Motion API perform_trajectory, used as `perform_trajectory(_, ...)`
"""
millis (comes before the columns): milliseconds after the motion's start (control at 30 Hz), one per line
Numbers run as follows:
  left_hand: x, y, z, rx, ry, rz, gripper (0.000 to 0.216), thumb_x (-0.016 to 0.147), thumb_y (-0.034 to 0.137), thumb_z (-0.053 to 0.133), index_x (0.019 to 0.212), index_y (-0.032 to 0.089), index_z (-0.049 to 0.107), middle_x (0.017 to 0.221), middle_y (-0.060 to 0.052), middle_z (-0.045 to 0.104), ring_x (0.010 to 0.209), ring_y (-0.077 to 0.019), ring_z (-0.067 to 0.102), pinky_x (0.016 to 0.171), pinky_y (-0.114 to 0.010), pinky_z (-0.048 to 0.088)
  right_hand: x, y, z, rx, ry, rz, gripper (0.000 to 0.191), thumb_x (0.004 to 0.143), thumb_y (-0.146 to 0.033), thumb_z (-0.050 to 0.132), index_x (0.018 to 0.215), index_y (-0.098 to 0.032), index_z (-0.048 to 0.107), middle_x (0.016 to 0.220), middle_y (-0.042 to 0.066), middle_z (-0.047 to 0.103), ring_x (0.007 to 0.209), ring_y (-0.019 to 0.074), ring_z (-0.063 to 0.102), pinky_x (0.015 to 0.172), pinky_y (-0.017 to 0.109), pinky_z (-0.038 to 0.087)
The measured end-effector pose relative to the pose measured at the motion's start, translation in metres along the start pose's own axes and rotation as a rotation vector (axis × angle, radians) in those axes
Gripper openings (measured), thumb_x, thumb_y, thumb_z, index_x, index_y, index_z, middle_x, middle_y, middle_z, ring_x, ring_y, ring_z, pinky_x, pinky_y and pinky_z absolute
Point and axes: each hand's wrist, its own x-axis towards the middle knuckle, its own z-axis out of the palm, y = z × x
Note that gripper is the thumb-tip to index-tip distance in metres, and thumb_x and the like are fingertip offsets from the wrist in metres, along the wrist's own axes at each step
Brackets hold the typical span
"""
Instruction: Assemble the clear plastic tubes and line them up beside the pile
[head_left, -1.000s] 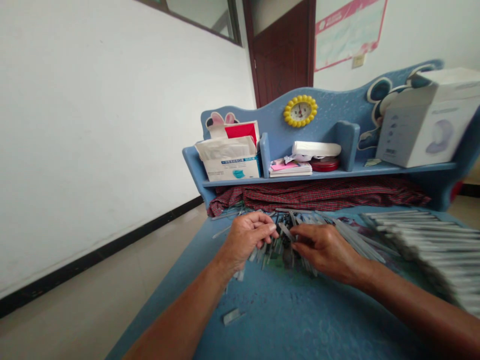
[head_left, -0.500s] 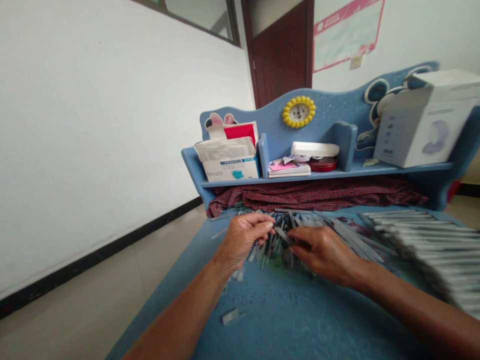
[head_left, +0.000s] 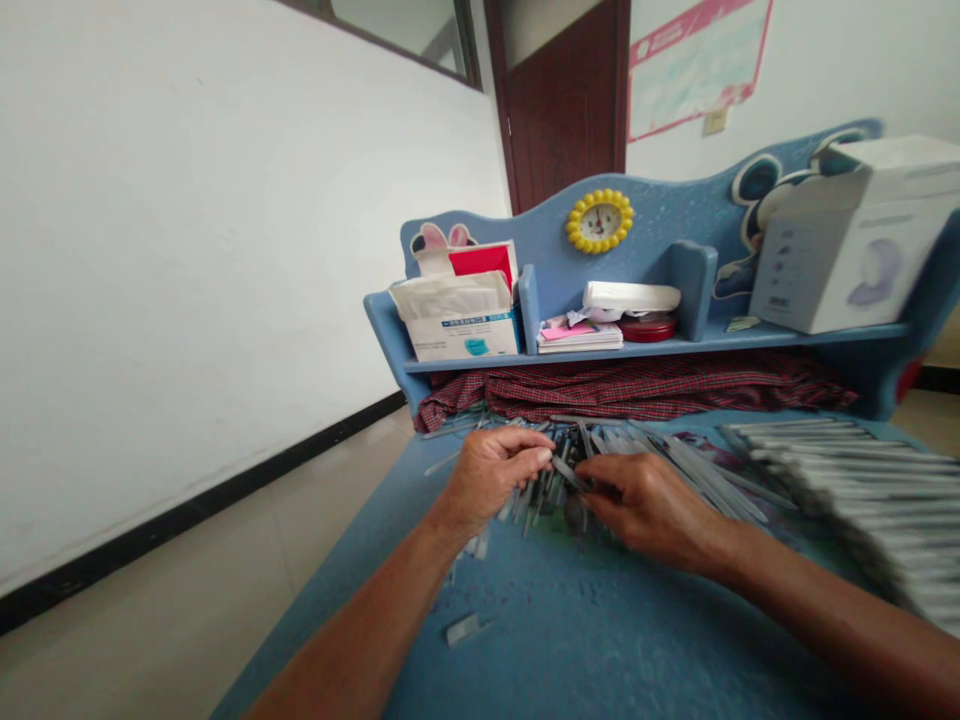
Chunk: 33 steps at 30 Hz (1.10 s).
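My left hand (head_left: 495, 472) is closed, thumb and forefinger pinching one end of a short translucent plastic tube (head_left: 571, 475), which looks like a pen part. At the tube's other end, the fingers of my right hand (head_left: 649, 505) are closed on it. Both hands hover low over a loose pile of thin dark and clear pen-like parts (head_left: 541, 505). Longer clear tubes (head_left: 709, 478) lie just beyond my right hand. A small clear piece (head_left: 463, 629) rests alone on the blue table (head_left: 570, 640), nearer to me.
A thick stack of whitish rods (head_left: 862, 490) covers the table's right side. Along the back runs a blue shelf (head_left: 480, 366) carrying a mask box (head_left: 469, 338), papers, a red tin (head_left: 646, 329) and a large white box (head_left: 825, 250). Checked cloth (head_left: 637, 390) is tucked beneath it.
Hardly anything differs. The view has shifted very slightly, and both hands keep their hold on the tube in nearly the same place.
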Motion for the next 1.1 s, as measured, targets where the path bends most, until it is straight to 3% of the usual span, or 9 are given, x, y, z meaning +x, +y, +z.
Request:
perform_trajectory(333,-0.0007,-0.0004,-0.0029,0.155,-0.078,0.099,0.015,0.070,0.025,0.063,0.077,0.013,0.071,0.067,-0.003,0.066,0.061,-0.0120,0.055,0.056,-0.021,0.042,-0.0015,-0.0011,0.0010,0.009,-0.016,-0.005,0.014,0.078,-0.018,0.047,0.071,-0.018,0.059,0.061,-0.002,0.053,0.052,0.0086,0.043,0.050,0.022,0.027)
perform_trajectory(533,0.0013,-0.0017,-0.0060,-0.052,-0.141,-0.036,0.021,0.067,0.028,0.066,0.079,0.011,0.068,0.061,-0.002,0.063,0.049,-0.0079,0.050,0.047,-0.019,0.039,-0.0017,-0.0030,0.0009,0.047,-0.014,-0.016,0.015,0.077,-0.016,0.044,0.070,-0.019,0.057,0.059,-0.002,0.051,0.053,0.0093,0.043,0.050,0.022,0.027)
perform_trajectory(667,0.0037,-0.0047,-0.0085,-0.053,-0.168,-0.111,0.023,0.068,0.031,0.066,0.078,0.011,0.066,0.060,-0.003,0.063,0.045,-0.0066,0.048,0.043,-0.017,0.036,-0.0010,-0.0035,0.0006,0.043,0.000,-0.034,0.015,0.076,-0.015,0.044,0.068,-0.018,0.056,0.060,-0.002,0.050,0.052,0.0088,0.041,0.050,0.022,0.026)
perform_trajectory(800,0.0037,-0.0039,-0.0087,-0.019,-0.178,-0.108,0.020,0.069,0.030,0.065,0.070,0.011,0.064,0.058,-0.003,0.063,0.045,-0.0062,0.047,0.042,-0.017,0.036,-0.0016,-0.0031,0.0012,0.041,-0.001,-0.031,0.015,0.077,-0.014,0.044,0.065,-0.018,0.054,0.058,-0.003,0.047,0.052,0.0084,0.040,0.049,0.022,0.025)
perform_trajectory(1100,0.0020,-0.0006,-0.0098,-0.075,-0.210,-0.133,0.022,0.063,0.026,0.067,0.079,0.011,0.067,0.061,-0.004,0.066,0.045,-0.0071,0.049,0.042,-0.018,0.037,-0.0017,-0.0029,-0.0023,0.193,-0.099,0.038,0.016,0.076,-0.015,0.045,0.069,-0.018,0.059,0.059,-0.004,0.049,0.052,0.0084,0.042,0.048,0.021,0.027)
